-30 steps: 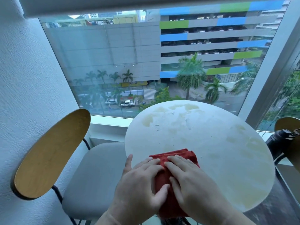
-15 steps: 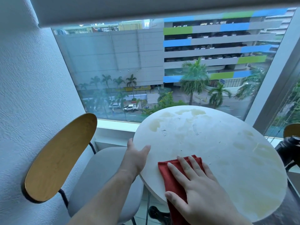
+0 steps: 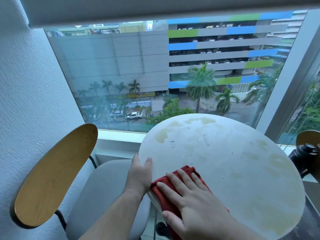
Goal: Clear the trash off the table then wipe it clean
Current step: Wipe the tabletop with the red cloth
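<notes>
Head camera looks down on the round white worktop in front of a big window. My right hand lies flat with the fingers spread and straight, palm down on a folded red cloth, pressing it onto the near left part of the worktop; it closes around nothing, it only bears down on the fabric. The cloth shows past my fingertips and at my thumb side, and its near end hangs over the worktop's edge under my wrist. My left hand is at the left rim of the worktop, just beside the cloth, with the thumb lying on top of the surface and the fingers curled out of sight below the edge, so it grips the rim. The worktop bears yellowish stains along its far edge and its right side, and small pale crumbs or chips near the middle. To my left stands a chair with a grey seat and a tan wooden backrest. At the right edge a dark object sits partly out of frame; I cannot tell what it is.
</notes>
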Demonstrator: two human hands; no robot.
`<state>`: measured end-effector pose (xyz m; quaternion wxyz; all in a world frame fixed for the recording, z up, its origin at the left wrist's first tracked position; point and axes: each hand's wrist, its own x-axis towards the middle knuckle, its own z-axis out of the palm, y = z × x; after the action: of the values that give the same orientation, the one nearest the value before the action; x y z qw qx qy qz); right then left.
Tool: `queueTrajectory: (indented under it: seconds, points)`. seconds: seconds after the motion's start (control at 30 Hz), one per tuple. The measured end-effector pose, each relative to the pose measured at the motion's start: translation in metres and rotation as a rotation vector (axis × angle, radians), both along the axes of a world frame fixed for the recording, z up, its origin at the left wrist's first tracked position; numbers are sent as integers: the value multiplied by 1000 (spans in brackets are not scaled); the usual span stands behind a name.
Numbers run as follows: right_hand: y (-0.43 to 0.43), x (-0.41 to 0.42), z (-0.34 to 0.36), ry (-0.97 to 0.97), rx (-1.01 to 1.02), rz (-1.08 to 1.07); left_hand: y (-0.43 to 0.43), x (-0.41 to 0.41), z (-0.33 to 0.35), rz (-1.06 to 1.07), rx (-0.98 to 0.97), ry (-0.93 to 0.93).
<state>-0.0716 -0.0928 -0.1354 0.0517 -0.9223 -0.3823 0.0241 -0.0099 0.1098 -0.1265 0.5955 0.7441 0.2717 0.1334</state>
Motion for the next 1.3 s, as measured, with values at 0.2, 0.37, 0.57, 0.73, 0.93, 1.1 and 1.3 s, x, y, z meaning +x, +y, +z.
queueTrajectory:
  seconds: [0.2, 0.37, 0.57, 0.73, 0.93, 1.1, 1.3]
  points:
    - [5, 50, 36, 33, 63, -104, 2, 1, -5, 1, 6, 5]
    - [-15, 68, 42, 30, -12, -230, 3, 0, -4, 4, 18, 22]
    - [-37, 51, 41, 34, -34, -219, 2, 2, -5, 10, 50, 73]
    - [-34, 38, 33, -9, -14, -203, 4, 6, -7, -8, 86, 63]
    - [-10, 24, 24, -49, -21, -95, 3, 2, -4, -49, 191, 80]
    - [3, 24, 29, -4, 18, -89, 2, 4, -4, -97, 364, 71]
    - [12, 43, 42, 29, 90, -119, 8, 15, 0, -73, 325, 147]
